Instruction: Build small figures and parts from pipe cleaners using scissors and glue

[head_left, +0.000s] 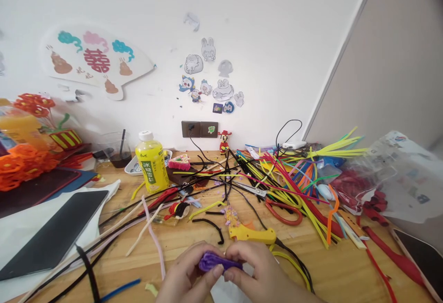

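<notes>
Near the table's front edge, a small purple bundle of folded pipe cleaners [212, 262] is pinched between my two hands. My left hand [192, 273] closes its fingers and thumb on the bundle's left part. From the other side, my right hand [254, 268] grips the right end. Part of the bundle is covered by my fingers. Just beyond my hands lies a yellow glue gun [252, 234], its nozzle end crusted with lilac bits and its black cord running toward me on the right. Something white, perhaps paper [228, 289], lies beneath my hands.
Red-handled scissors [284, 213] lie behind the glue gun. A heap of coloured pipe cleaners [290, 173] spreads to the right, beside a plastic bag [398, 173]. A yellow drink bottle [151, 162] stands back left, near a cup [119, 150]. A black flat panel [55, 233] lies left.
</notes>
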The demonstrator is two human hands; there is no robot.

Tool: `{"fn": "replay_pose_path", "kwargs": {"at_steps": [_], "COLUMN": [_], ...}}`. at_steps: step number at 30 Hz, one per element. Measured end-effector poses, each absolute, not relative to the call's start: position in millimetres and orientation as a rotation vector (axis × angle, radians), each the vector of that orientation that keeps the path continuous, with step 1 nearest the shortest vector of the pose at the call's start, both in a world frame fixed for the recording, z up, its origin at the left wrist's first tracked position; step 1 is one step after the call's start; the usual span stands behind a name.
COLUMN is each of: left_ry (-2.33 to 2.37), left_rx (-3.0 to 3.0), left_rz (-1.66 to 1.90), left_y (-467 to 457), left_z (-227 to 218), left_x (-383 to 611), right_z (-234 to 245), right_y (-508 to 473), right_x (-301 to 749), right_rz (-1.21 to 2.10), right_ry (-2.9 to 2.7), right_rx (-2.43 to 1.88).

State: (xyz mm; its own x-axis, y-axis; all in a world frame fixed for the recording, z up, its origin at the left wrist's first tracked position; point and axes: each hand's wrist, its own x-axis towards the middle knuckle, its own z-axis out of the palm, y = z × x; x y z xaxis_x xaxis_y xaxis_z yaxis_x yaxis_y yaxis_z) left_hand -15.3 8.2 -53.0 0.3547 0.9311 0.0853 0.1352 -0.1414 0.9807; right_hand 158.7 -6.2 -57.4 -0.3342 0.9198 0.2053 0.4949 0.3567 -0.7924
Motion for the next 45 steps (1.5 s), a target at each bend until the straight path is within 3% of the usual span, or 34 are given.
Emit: {"fn": "replay_pose_path", "kwargs": {"at_steps": [9, 24, 32, 39, 45], "left_ry": [0.913, 1.129, 1.12, 1.064, 1.068], "left_rx": [1.537, 1.785, 1.597, 1.457, 1.272], "left_rz": [0.931, 1.08, 1.091, 0.944, 1.01], "left_y": [12.6, 11.9, 15.6, 16.2, 25.0], "left_z": [-67.2, -68.7, -63.4, -57.4, -64.7], "left_x": [-15.5, -19.8, -20.3, -20.6, -17.3], "right_z": [-58.6, -56.5, -47.6, -43.6, -61.6], "right_y": [-6.8, -4.7, 25.0, 62.3, 68.5], "right_x": [156.1, 157.7, 200.5, 308.9, 352.7], "right_rz": [1.103, 0.792, 0.334, -0.385, -0.406], "right_ry": [-1.802, -2.07, -1.843, -1.594, -1.546], "right_rx": [-0.96, -1.149, -1.508, -2.151, -2.408]}}
